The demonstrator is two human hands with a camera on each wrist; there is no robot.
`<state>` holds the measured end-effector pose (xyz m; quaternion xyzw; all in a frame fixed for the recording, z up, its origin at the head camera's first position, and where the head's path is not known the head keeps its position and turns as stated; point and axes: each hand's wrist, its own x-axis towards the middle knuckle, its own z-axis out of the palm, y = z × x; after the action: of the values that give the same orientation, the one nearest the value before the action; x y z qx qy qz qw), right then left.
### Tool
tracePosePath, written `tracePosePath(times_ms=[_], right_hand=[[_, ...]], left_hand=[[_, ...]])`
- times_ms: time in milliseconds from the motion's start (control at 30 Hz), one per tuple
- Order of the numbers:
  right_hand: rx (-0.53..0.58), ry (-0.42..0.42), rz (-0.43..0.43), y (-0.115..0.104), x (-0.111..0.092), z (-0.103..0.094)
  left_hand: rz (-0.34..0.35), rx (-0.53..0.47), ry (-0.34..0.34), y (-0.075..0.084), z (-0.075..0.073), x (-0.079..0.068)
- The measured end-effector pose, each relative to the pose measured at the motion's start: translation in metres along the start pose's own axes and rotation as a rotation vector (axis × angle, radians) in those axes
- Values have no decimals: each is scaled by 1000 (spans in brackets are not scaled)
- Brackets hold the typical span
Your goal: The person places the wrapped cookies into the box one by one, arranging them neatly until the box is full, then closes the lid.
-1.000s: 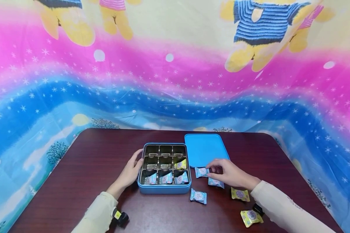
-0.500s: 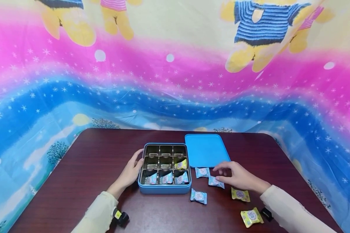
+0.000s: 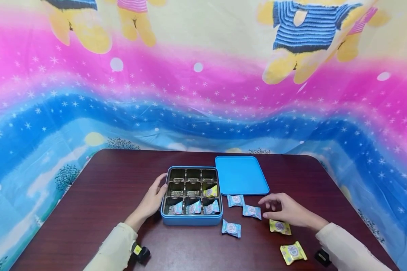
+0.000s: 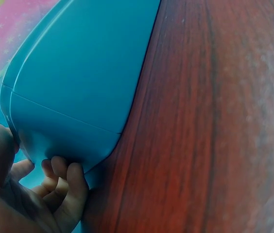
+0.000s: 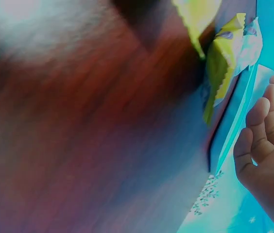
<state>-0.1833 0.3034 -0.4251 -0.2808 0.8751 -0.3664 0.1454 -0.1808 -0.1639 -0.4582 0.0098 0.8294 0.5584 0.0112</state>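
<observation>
My left hand holds the left side of a blue box, its thumb at the rim; in the left wrist view the curled fingers touch the wall. A divided dark tray in the box has blue wrapped candies along the front row and a yellow wrapped candy in the right middle compartment. My right hand hovers over the table with loosely bent fingers and nothing in them. It is just right of a blue candy and partly above a yellow candy.
Two more blue candies, one near the lid and one in front, lie right of the box. Another yellow candy lies nearer. Behind them is the flat blue lid. A patterned curtain surrounds the dark wooden table.
My right hand has let go of the blue candy near the lid and moved right and slightly nearer, off the candies. My left hand and the box stay in place.
</observation>
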Motion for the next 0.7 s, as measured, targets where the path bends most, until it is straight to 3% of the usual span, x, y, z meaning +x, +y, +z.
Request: tracePosePath(times_ms=[233, 700], right_hand=[[40, -37, 14, 11, -12, -6], [163, -113, -50, 29, -33, -17]], left_hand=[[2, -14, -7, 0, 0, 0], [-7, 1, -8, 2, -1, -2]])
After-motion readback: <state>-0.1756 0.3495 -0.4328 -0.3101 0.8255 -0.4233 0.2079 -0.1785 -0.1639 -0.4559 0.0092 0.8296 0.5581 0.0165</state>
